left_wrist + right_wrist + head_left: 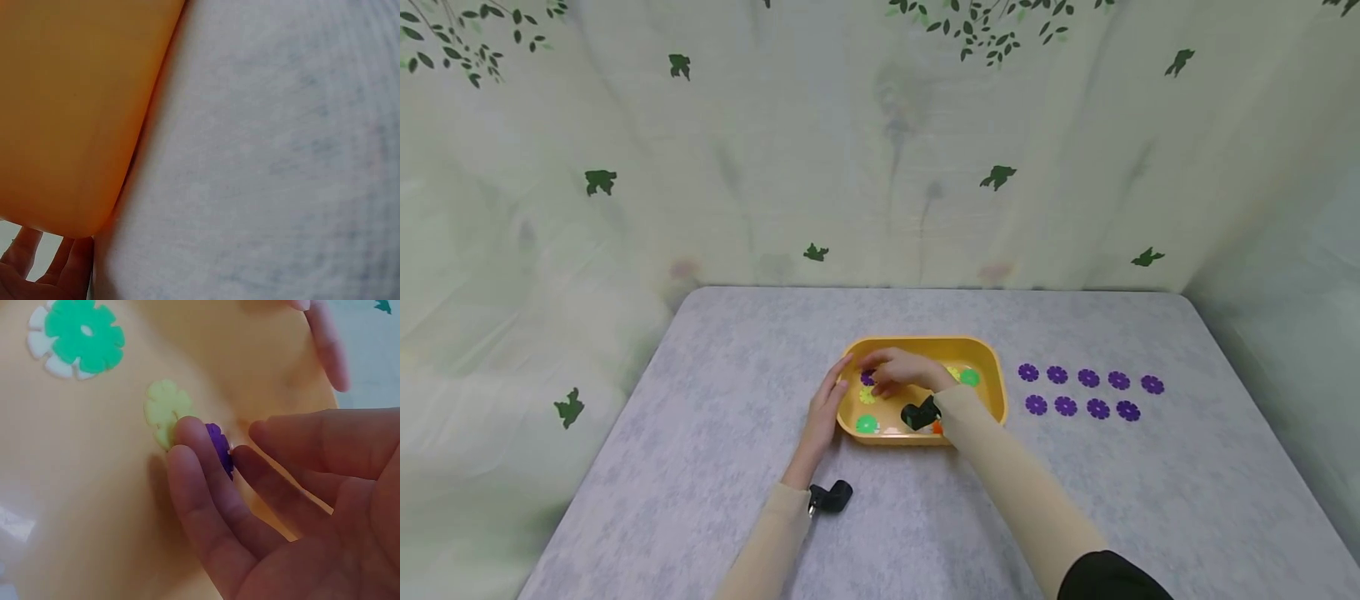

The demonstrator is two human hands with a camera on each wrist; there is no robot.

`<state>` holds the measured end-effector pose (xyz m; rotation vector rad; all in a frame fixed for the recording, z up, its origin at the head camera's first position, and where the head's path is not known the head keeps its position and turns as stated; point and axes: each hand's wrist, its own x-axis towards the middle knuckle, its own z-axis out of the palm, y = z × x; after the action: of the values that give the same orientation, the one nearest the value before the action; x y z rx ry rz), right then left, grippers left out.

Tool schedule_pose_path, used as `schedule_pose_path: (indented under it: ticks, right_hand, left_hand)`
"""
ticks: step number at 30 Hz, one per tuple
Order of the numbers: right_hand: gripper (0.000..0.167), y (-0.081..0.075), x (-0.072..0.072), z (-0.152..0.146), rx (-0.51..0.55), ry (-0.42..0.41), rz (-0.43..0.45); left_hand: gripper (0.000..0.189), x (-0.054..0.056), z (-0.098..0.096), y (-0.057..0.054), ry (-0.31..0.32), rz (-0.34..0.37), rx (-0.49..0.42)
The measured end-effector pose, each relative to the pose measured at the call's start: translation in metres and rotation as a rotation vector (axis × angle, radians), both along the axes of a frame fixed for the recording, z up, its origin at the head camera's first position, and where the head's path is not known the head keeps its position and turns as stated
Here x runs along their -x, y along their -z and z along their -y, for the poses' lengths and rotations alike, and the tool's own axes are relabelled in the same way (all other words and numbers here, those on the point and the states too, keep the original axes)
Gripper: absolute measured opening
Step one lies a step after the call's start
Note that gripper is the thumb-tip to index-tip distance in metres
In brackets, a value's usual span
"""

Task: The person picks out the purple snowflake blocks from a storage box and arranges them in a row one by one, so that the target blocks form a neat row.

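Observation:
My left hand (825, 415) rests along the left end of a yellow-orange plastic tray (925, 343), fingers fairly straight against its side. In the left wrist view its fingertips (65, 269) show at the corner of the tray. Inside the tray, my right hand (904, 371) reaches down at the left end, fingers spread around a purple flower-shaped disc (220, 449). One fingertip is right at the disc's edge, and two other fingers partly cover it. A yellow notched disc (165, 409) lies beside it. Farther off is a green disc (81, 334) overlapping a white one (59, 365).
Purple flower discs (1088, 378) lie in two rows on the grey table (737, 358) right of the tray. More discs are in the tray, including a green one (970, 377) at its right and an orange one (937, 427) near the front. A patterned curtain (820, 167) hangs behind the table.

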<state>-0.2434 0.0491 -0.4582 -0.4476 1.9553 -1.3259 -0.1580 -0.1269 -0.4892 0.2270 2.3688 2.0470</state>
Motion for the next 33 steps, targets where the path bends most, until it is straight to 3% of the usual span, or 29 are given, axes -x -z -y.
schedule_pose_path:
  ticks: [5,7,12,18,22,33]
  right_hand:
    - [0.038,0.0,-0.001,0.001,-0.038,-0.046,-0.016]
    - [0.038,-0.001,-0.002,0.0,-0.059,-0.067,-0.037]
    - [0.036,-0.003,-0.003,-0.004,-0.098,-0.094,-0.092]
    - [0.032,-0.002,-0.006,-0.007,-0.117,-0.102,-0.08]
    - [0.025,-0.003,-0.008,-0.005,-0.148,-0.107,-0.12]
    - [0.015,-0.003,-0.007,0.0,-0.376,-0.092,-0.28]
  left_hand:
    - [0.043,-0.007,-0.003,-0.02,0.014,0.006,0.015]
    - [0.043,-0.008,-0.003,-0.021,0.014,0.012,0.017]
    - [0.043,-0.008,-0.002,-0.021,0.013,0.019,0.015]
    - [0.042,-0.007,-0.002,-0.02,0.003,-0.003,0.003]
    - [0.042,-0.008,-0.002,-0.02,0.004,0.003,0.006]
    - [0.042,-0.01,-0.002,-0.023,0.016,0.008,0.004]
